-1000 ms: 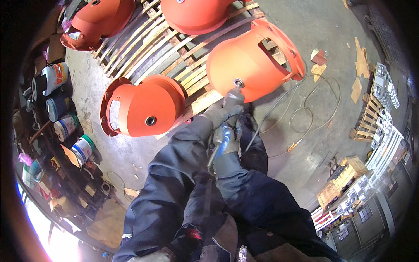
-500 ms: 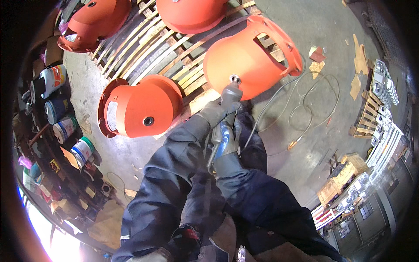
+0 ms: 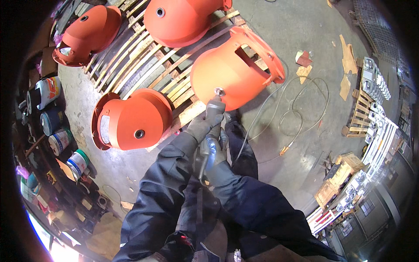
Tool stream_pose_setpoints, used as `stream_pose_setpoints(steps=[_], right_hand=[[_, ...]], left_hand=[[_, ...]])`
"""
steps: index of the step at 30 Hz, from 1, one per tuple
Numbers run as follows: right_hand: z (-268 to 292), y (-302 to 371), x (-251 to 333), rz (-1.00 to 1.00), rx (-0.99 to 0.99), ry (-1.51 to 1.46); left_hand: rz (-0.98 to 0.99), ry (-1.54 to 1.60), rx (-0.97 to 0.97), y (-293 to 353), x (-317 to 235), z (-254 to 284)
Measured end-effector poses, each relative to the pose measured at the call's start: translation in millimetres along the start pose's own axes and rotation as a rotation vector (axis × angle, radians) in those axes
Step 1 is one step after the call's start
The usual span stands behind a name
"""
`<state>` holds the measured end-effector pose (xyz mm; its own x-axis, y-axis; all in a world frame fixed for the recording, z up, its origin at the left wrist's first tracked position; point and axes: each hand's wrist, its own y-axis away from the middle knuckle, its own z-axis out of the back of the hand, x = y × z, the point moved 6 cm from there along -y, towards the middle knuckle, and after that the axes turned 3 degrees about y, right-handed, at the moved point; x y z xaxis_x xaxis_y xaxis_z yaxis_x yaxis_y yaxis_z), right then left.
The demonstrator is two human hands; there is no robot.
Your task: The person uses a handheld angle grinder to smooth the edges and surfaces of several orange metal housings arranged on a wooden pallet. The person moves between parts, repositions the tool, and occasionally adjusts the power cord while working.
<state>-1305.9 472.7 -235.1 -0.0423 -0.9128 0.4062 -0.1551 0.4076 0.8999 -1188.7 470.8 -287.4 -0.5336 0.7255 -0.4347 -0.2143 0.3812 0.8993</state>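
Note:
Both my gloved hands grip a dark grey handheld power tool [image 3: 215,110]. Around its front body, just behind the head, is my left hand [image 3: 198,128]. My right hand [image 3: 215,149], in a glove with a blue patch, closes on the tool's rear. The tool's front end meets the ringed hole [image 3: 219,91] of an orange hollow casting [image 3: 227,72]; whether its tip sits inside or against the ring is hidden. This casting lies tilted on a wooden slatted pallet [image 3: 152,61], its flanged end with a rectangular opening turned up and right.
Other orange castings lie left [image 3: 139,118], at the far left [image 3: 89,32] and behind [image 3: 181,22]. A thin hose [image 3: 301,98] loops on the floor at right. Paint buckets [image 3: 78,161] line the left; a wooden crate [image 3: 338,179] and grey metal parts [image 3: 371,89] stand right.
The whole view has shifted, so the castings, pallet and hose appear further left and slightly lower. Both hands still hold the tool at the same hole.

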Motion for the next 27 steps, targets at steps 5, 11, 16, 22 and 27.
stream_pose_setpoints(steps=[5, 11, 16, 22, 27], right_hand=[[7.0, -1.0, 13.6, -0.011, 0.103, -0.190], [11.5, 1.9, 18.7, 0.015, 0.017, 0.082], [2.7, -3.4, 7.5, -0.015, 0.072, -0.412], [22.8, -36.0, -6.4, -0.074, 0.156, -0.157], [24.3, -40.1, -20.2, -0.061, 0.077, -0.426]], left_hand=[[-0.034, -0.178, -0.021, -7.6, 10.3, -7.9], [0.039, -0.113, -0.017, -15.9, 32.6, -8.5], [0.007, -0.051, -0.001, -16.4, 21.4, -7.4], [0.032, 0.025, 0.044, -12.3, -3.1, -12.1], [0.044, 0.242, 0.073, -4.2, -3.2, -12.7]])
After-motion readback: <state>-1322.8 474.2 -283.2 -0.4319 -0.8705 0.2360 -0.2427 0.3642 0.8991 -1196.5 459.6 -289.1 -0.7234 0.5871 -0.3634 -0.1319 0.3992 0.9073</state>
